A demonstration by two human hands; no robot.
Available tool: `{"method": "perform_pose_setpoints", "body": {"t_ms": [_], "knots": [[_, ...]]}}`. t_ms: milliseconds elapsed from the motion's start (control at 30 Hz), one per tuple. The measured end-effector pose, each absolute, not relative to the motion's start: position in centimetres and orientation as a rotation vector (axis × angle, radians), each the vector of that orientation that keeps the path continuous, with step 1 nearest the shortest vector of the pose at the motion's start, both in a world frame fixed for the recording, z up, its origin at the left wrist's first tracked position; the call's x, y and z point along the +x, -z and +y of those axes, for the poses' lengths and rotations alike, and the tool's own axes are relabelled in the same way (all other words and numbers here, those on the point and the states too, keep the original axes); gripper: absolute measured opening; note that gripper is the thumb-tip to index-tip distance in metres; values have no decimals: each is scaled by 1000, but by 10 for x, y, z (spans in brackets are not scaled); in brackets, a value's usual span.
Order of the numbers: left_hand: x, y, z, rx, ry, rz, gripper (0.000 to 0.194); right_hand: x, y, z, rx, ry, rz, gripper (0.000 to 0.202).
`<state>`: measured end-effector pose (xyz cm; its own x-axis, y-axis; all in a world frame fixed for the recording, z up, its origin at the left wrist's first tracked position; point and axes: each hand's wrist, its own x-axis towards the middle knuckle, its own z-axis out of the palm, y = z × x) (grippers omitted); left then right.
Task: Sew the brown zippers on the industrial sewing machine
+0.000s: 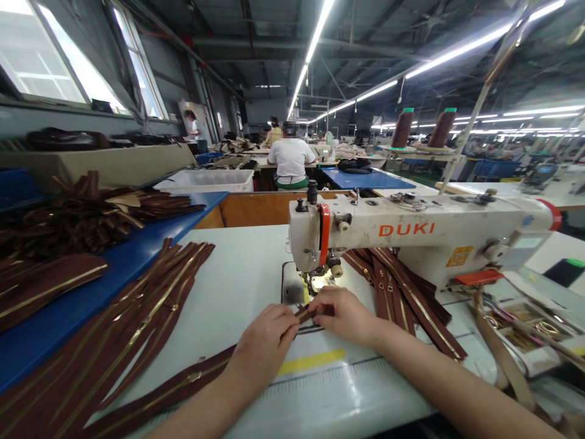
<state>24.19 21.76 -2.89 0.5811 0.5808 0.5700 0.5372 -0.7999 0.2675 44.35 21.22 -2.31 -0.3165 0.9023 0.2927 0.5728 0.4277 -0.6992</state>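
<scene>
A brown zipper [196, 377] with gold teeth runs from the lower left across the table up to the needle area of a white sewing machine [365, 228]. My left hand [267, 338] pinches it just in front of the presser foot. On the other side of a short visible stretch, my right hand [342, 314] grips the zipper's end close to the needle, fingers pressed together. The machine's lamp lights the spot behind my fingertips. Exactly where the end lies under the foot is hidden by my right hand.
More brown zippers [155, 317] lie left, and another bunch [411, 299] lies behind the needle area. A blue table [183, 228] bears a zipper heap. Small metal parts fill a tray [525, 323] at right. A person in a white shirt [291, 160] sits ahead.
</scene>
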Motion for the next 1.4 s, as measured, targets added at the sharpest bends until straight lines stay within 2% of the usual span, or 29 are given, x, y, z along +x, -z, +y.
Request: {"method": "perform_pose_setpoints", "body": {"t_ms": [133, 367, 700, 933, 1233, 1400], "knots": [[241, 28, 218, 2662, -971, 1003, 22, 441, 27, 217, -1218, -587, -1991, 12], [239, 26, 218, 2553, -896, 1029, 25, 445, 29, 216, -1159, -618, -2005, 13], [235, 27, 220, 2481, -825, 1042, 24, 435, 31, 216, -1358, -481, -1957, 12], [237, 27, 215, 2690, -879, 940, 28, 431, 29, 214, -1438, -404, -1999, 11], [239, 28, 212, 2952, -613, 995, 36, 429, 27, 212, -1465, -370, -2043, 10], [241, 28, 213, 2952, -591, 999, 36, 430, 26, 211, -1458, -350, -2064, 11]]}}
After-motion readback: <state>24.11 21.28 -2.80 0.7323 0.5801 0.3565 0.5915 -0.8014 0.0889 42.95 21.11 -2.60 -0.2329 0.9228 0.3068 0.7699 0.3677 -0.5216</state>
